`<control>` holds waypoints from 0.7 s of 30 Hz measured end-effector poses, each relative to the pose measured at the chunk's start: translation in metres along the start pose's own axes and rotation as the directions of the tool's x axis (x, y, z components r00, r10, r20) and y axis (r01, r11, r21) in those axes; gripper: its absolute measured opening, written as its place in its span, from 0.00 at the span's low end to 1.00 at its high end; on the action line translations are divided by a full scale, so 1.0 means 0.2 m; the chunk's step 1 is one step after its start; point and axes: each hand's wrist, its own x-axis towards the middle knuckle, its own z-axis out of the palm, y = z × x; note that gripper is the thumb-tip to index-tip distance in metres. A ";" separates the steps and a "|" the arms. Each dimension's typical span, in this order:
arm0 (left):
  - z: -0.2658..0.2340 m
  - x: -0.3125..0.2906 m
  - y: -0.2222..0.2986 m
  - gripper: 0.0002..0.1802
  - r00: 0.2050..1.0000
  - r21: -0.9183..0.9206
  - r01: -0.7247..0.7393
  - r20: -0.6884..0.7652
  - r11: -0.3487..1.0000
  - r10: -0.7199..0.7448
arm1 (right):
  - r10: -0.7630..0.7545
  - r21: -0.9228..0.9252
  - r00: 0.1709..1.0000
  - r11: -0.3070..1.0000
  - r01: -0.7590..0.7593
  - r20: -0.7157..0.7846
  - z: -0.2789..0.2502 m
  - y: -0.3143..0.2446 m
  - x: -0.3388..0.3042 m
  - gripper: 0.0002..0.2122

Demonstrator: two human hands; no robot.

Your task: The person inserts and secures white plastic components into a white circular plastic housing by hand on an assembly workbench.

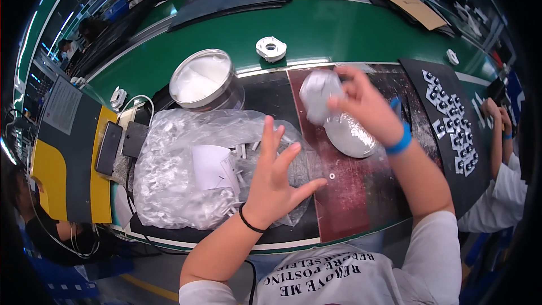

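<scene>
My left hand is open, fingers spread, over the right part of a large clear plastic bag full of small whitish pieces. A white paper slip lies on the bag. My right hand, wearing a blue wristband, grips a grey-white piece; motion blurs it, so its kind is unclear. Just below that hand is a round dish with shiny, clear-looking contents. A tiny white ring lies on the dark red board between my hands.
Behind the bag stands a round tub of white material. A white ring-shaped part sits on the green surface. At right, a black mat carries rows of white-and-black parts near another person's hands. A yellow-grey machine stands left.
</scene>
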 end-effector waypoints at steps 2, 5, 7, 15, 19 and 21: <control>0.00 0.00 -0.01 0.48 0.999 0.018 -0.009 0.038 1.000 0.008 | 0.054 -0.078 0.975 0.994 -0.072 -0.213 -0.15 0.04 0.27 0.30; -0.02 -0.02 -0.05 0.47 0.995 0.036 0.032 0.090 0.999 -0.035 | 0.070 -0.123 0.841 0.980 -0.159 -0.536 -0.31 0.26 0.65 0.28; -0.03 -0.03 -0.07 0.45 0.994 0.030 0.057 0.094 0.998 -0.060 | 0.152 -0.122 0.879 0.966 -0.230 -0.453 -0.41 0.34 0.74 0.23; 0.00 0.00 -0.06 0.33 0.997 0.093 0.022 0.077 0.995 -0.029 | -0.472 -0.911 0.820 0.389 -0.136 -0.324 -0.38 0.33 0.96 0.21; -0.01 -0.01 -0.08 0.30 0.994 0.118 0.018 0.100 0.993 -0.030 | -0.384 -0.918 0.909 0.281 0.281 0.160 0.28 0.18 0.98 0.19; -0.03 -0.02 -0.07 0.28 0.988 0.045 0.084 0.124 0.995 -0.089 | -0.199 -0.798 0.975 0.570 0.196 0.098 0.49 0.18 0.99 0.25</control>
